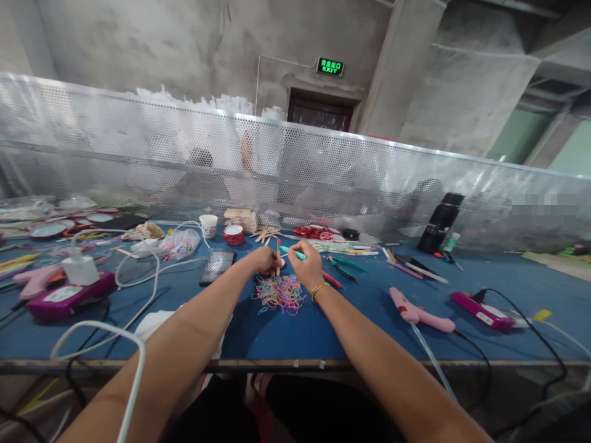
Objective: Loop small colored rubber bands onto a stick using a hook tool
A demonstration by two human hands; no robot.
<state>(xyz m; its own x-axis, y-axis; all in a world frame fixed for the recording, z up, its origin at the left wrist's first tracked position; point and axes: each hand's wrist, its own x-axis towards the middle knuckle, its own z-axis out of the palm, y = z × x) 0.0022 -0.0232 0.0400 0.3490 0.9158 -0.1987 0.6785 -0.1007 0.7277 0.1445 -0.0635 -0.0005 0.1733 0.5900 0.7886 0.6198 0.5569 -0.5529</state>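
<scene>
Standing by the counter (323,332) here. In the middle of the frame the left hand (264,259) is closed round a thin wooden stick (277,249), held upright. The right hand (305,266) is pinched on a teal tool (292,250) (pen or cutter, too small to tell) whose tip points at the stick. Both hands sit just above a pile of coloured rubber bands (279,293) lying loose on the blue surface.

If you ask me, doing this bit well means keeping the stick steady and vertical with the wrists propped on the counter. Work the tool tip in small moves so it doesn't slip toward the fingers.

Containers:
- A white paper cup (209,225) sits further up, left of centre, contents hidden from here.
- Beside it is a clear plastic bag (179,243) with what looks like more coloured bands.
- A black flask (440,229) stands at right, capped.
</scene>
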